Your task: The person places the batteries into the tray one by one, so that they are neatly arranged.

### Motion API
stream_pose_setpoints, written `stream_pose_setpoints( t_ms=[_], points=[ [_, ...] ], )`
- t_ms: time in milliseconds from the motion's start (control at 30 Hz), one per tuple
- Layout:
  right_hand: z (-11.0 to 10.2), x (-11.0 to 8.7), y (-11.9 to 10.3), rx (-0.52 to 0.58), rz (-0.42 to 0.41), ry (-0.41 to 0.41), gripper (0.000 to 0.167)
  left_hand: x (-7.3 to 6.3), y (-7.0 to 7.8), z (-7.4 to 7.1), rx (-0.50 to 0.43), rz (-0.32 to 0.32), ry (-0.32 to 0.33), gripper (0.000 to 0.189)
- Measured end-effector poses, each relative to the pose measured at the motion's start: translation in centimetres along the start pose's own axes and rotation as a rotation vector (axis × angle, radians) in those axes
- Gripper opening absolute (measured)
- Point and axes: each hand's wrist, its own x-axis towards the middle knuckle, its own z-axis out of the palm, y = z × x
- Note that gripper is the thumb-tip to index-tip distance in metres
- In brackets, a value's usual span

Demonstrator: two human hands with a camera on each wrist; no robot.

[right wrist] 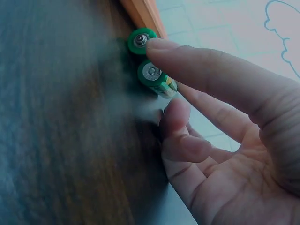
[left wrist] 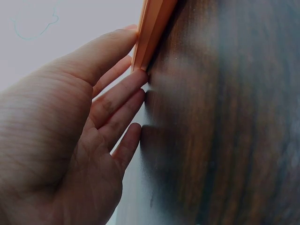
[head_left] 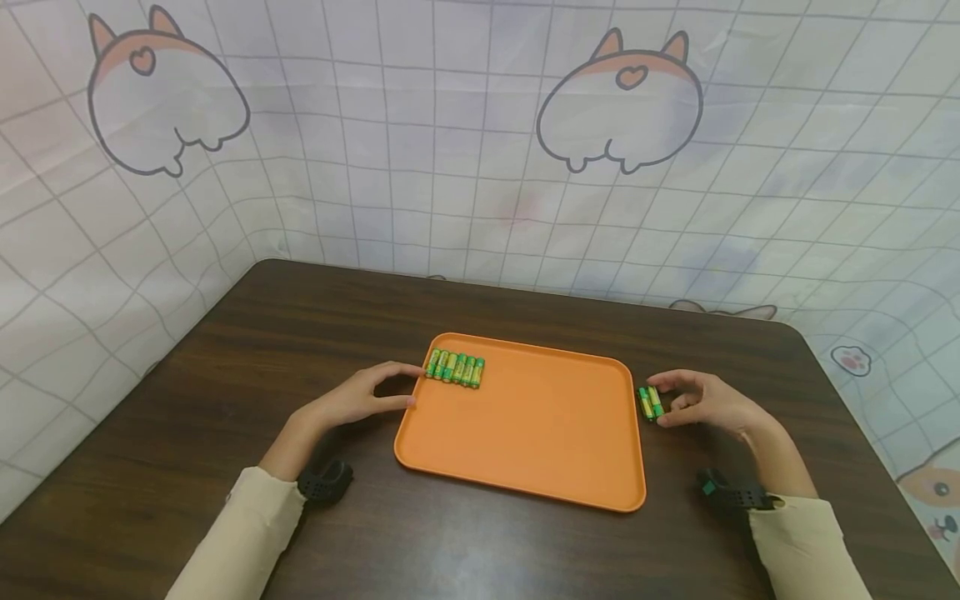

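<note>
An orange tray (head_left: 540,417) lies on the table. In its far left corner several green and yellow batteries (head_left: 455,368) lie side by side in a row. My left hand (head_left: 367,393) touches the tray's left rim with thumb and fingertips, the fingers fairly straight; the left wrist view shows them against the rim (left wrist: 152,33). Just beyond the right rim, two more batteries (head_left: 651,403) lie together on the table. My right hand (head_left: 705,402) pinches the nearer battery (right wrist: 161,83) lengthwise, thumb at its near end. Its other fingers are curled.
The dark wooden table (head_left: 300,317) extends around the tray on all sides. Behind and beside it hangs a white gridded cloth (head_left: 465,167) with cartoon prints. Each wrist wears a black strap (head_left: 324,482).
</note>
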Motion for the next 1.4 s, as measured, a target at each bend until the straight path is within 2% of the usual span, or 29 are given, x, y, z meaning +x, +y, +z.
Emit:
stream_pose_setpoints(
  t_ms=[100, 667, 933, 1400],
  points=[
    [0.1, -0.1, -0.2, -0.007, -0.018, -0.012, 0.070, 0.0, -0.1, 0.0, 0.001, 0.004, 0.003, 0.053],
    [0.3, -0.3, -0.7, -0.034, 0.007, 0.016, 0.067, 0.0, -0.3, -0.1, 0.000, 0.018, 0.004, 0.055],
    [0.2, -0.3, -0.8, -0.041, 0.049, 0.017, 0.068, -0.1, -0.3, -0.1, -0.003, 0.012, -0.002, 0.055],
    [0.8, -0.1, -1.8, -0.051, 0.041, 0.013, 0.067, 0.0, -0.3, -0.1, 0.001, 0.002, -0.010, 0.056]
  ],
)
